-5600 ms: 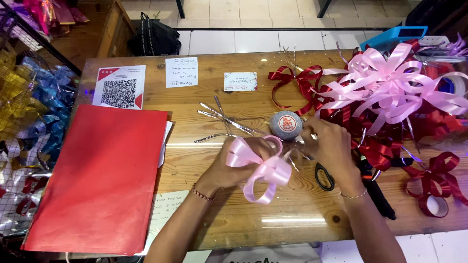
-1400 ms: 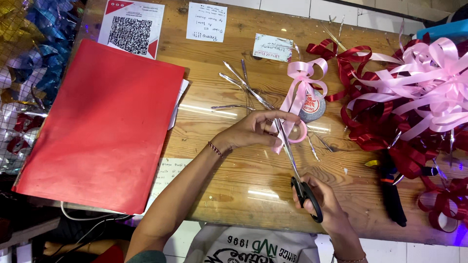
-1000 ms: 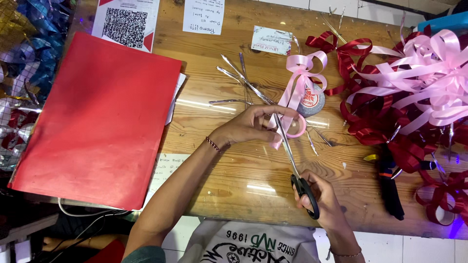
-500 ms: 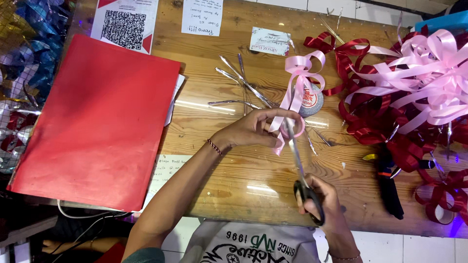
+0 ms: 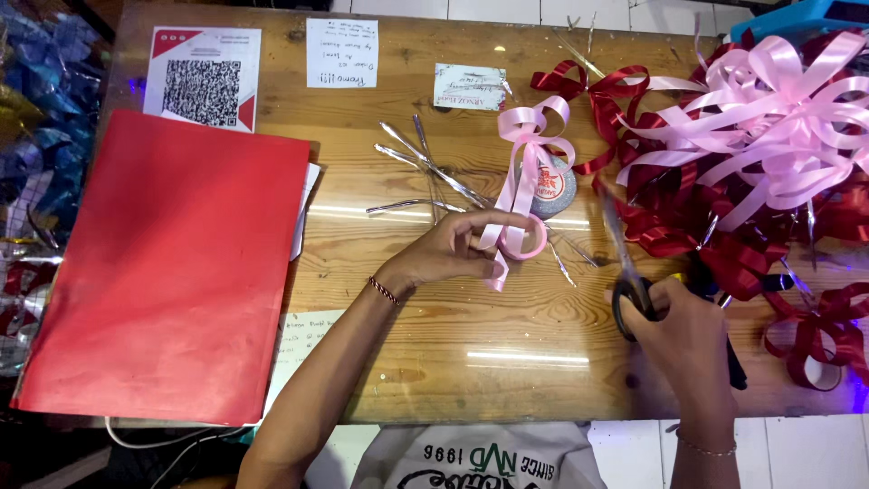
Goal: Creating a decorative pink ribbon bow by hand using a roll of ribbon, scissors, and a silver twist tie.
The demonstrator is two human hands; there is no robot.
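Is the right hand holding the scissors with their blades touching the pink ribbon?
No: the scissors in the right hand point away from the pink ribbon, which the left hand pinches.

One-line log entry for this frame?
left hand: holds pink ribbon bow | right hand: holds scissors, clear of bow | wooden table

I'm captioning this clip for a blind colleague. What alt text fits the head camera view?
Over a wooden table, the left hand pinches a looped pink ribbon bow while the right hand holds black-handled scissors off to its right. A red paper sheet lies left; pink and dark red ribbon bows pile up right.
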